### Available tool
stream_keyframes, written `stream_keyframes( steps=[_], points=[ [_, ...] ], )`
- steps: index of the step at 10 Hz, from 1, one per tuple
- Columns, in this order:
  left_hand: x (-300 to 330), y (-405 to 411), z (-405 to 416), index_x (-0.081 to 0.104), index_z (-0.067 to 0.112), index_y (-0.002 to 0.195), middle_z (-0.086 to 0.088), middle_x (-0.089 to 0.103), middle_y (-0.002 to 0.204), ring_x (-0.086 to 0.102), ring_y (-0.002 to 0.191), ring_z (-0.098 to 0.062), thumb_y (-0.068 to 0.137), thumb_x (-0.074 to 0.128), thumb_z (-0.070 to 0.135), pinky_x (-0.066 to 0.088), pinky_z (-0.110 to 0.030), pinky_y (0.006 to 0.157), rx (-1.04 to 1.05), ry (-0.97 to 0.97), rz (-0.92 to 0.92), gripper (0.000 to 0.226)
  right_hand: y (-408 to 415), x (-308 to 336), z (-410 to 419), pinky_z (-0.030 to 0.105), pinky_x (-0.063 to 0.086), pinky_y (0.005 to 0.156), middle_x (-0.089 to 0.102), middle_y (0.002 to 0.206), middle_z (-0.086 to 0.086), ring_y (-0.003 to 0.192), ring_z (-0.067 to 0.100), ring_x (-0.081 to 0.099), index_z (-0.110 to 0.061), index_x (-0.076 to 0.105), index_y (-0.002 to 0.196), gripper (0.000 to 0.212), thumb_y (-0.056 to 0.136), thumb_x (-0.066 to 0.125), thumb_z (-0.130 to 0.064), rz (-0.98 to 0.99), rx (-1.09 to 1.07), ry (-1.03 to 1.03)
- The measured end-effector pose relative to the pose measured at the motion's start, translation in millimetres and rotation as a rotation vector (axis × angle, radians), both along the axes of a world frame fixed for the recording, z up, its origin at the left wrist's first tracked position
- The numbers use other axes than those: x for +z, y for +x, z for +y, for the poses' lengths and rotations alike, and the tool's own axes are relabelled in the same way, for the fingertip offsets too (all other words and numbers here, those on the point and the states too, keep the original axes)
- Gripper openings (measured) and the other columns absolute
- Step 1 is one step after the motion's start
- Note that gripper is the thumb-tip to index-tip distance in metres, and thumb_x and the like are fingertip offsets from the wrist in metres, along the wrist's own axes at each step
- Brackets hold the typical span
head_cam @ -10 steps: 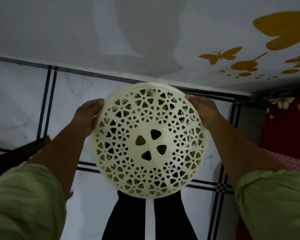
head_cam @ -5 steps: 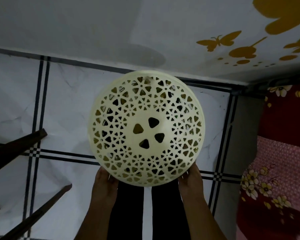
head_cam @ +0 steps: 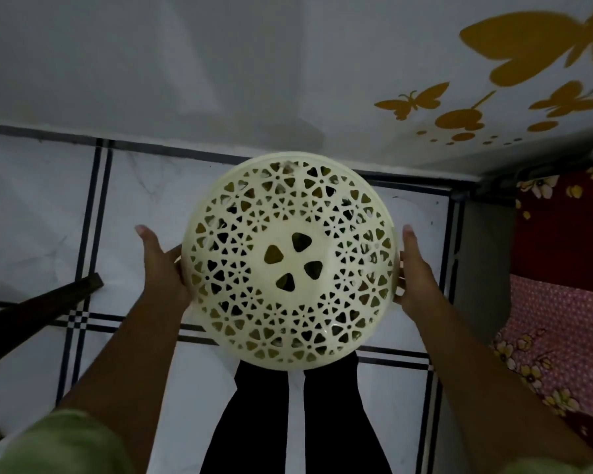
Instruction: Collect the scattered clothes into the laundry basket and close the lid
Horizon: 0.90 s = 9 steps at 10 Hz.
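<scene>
I look straight down on the round cream lid (head_cam: 290, 258), pierced with flower and heart holes, lying on the laundry basket. The basket's body is hidden beneath it. Dark and olive cloth shows dimly through the holes. My left hand (head_cam: 161, 265) lies flat against the lid's left rim, fingers straight and pointing away from me. My right hand (head_cam: 413, 268) presses the right rim the same way. The lid sits between both palms.
White floor tiles (head_cam: 42, 206) with dark lines surround the basket. A wall with yellow butterfly stickers (head_cam: 411, 100) stands just behind. A bed with red and pink floral cloth (head_cam: 562, 302) is at the right, dark wooden furniture legs (head_cam: 38, 306) at the left.
My hands went from the lid's sides to its near edge, and now are back at the left and right rim. The lid has stayed on the basket.
</scene>
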<state>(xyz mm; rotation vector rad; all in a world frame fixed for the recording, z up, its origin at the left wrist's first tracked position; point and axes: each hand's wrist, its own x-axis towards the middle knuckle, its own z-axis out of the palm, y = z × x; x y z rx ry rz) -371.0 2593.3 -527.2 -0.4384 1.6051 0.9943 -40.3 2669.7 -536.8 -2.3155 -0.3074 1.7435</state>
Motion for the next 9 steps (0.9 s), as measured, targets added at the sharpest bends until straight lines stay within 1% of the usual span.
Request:
stream_keyframes(
  steps=[1, 2, 3, 4, 5, 6, 7, 8, 9],
  points=[
    [9.2, 0.1, 25.3, 0.047, 0.01, 0.136, -0.014, 0.053, 0.136, 0.055, 0.109, -0.034, 0.069, 0.028, 0.088, 0.037, -0.059, 0.106, 0.069, 0.014, -0.056, 0.105, 7.4, 7.8, 15.2, 0.046, 0.047, 0.1, 0.061, 0.123, 0.005, 0.115, 0.024, 0.057, -0.021, 0.056, 0.127, 0.087, 0.069, 0.047, -0.085, 0.025, 0.031, 0.02],
    [14.2, 11.4, 42.1, 0.046, 0.011, 0.137, -0.013, 0.05, 0.141, 0.053, 0.119, -0.035, 0.07, 0.027, 0.088, 0.037, -0.059, 0.105, 0.07, 0.001, -0.073, 0.104, 20.7, 20.0, 27.2, 0.042, 0.048, 0.094, 0.062, 0.111, 0.0, 0.105, 0.02, 0.058, -0.029, 0.061, 0.1, 0.063, 0.069, 0.052, -0.083, 0.01, 0.035, 0.062],
    [14.3, 31.4, 56.0, 0.045, 0.013, 0.139, -0.012, 0.049, 0.142, 0.051, 0.123, -0.036, 0.069, 0.027, 0.088, 0.037, -0.061, 0.104, 0.053, 0.014, -0.114, 0.105, 39.3, 26.2, 38.5, 0.041, 0.049, 0.089, 0.063, 0.102, -0.002, 0.096, 0.017, 0.059, -0.031, 0.061, 0.093, 0.059, 0.066, 0.054, -0.084, -0.005, 0.061, 0.093],
    [8.5, 53.2, 64.9, 0.046, 0.013, 0.138, -0.013, 0.052, 0.139, 0.054, 0.116, -0.036, 0.069, 0.026, 0.089, 0.042, -0.059, 0.097, 0.031, 0.005, -0.137, 0.105, 61.1, 16.5, 44.6, 0.044, 0.052, 0.09, 0.067, 0.107, 0.002, 0.096, 0.022, 0.064, -0.027, 0.065, 0.095, 0.076, 0.057, 0.052, -0.091, -0.097, 0.158, 0.111],
    [3.2, 76.1, 73.1, 0.049, 0.011, 0.135, -0.014, 0.055, 0.129, 0.058, 0.101, -0.032, 0.072, 0.025, 0.087, 0.046, -0.055, 0.092, 0.021, 0.021, -0.127, 0.102, 82.8, -0.7, 50.4, 0.05, 0.054, 0.093, 0.069, 0.114, 0.004, 0.099, 0.025, 0.068, -0.023, 0.064, 0.115, 0.102, 0.043, 0.058, -0.095, -0.15, 0.134, 0.143],
    [-3.3, 94.1, 75.2, 0.054, 0.009, 0.126, -0.01, 0.062, 0.104, 0.06, 0.09, -0.025, 0.078, 0.024, 0.082, 0.051, -0.044, 0.08, -0.011, 0.041, -0.053, 0.093, 100.3, -12.4, 52.5, 0.049, 0.053, 0.093, 0.069, 0.115, 0.003, 0.1, 0.025, 0.068, -0.024, 0.062, 0.119, 0.101, 0.046, 0.058, -0.094, -0.163, 0.123, 0.172],
    [-3.9, 102.9, 70.1, 0.051, 0.009, 0.133, -0.006, 0.062, 0.11, 0.058, 0.1, -0.022, 0.084, 0.022, 0.076, 0.048, -0.04, 0.084, -0.104, 0.051, 0.031, 0.087, 103.6, -9.6, 46.8, 0.045, 0.052, 0.094, 0.067, 0.112, 0.005, 0.099, 0.023, 0.065, -0.018, 0.061, 0.117, 0.078, 0.073, 0.05, -0.081, -0.169, 0.186, 0.209],
    [9.5, 111.2, 77.4, 0.049, 0.012, 0.134, 0.0, 0.056, 0.117, 0.053, 0.106, -0.018, 0.093, 0.026, 0.062, 0.042, -0.033, 0.088, -0.207, 0.016, 0.133, 0.069, 95.7, 4.1, 43.9, 0.039, 0.051, 0.09, 0.064, 0.113, 0.009, 0.096, 0.022, 0.061, -0.013, 0.059, 0.115, 0.056, 0.09, 0.045, -0.061, -0.246, 0.278, 0.267],
    [52.8, 129.3, 87.2, 0.056, 0.015, 0.097, -0.002, 0.055, 0.089, 0.049, 0.073, -0.011, 0.098, 0.038, 0.038, 0.038, -0.024, 0.064, -0.445, -0.018, 0.382, 0.029, 81.1, 38.5, 38.0, 0.026, 0.049, 0.079, 0.059, 0.103, 0.004, 0.087, 0.018, 0.059, -0.009, 0.059, 0.117, 0.034, 0.098, 0.049, -0.034, -0.291, 0.336, 0.44]
  ],
)
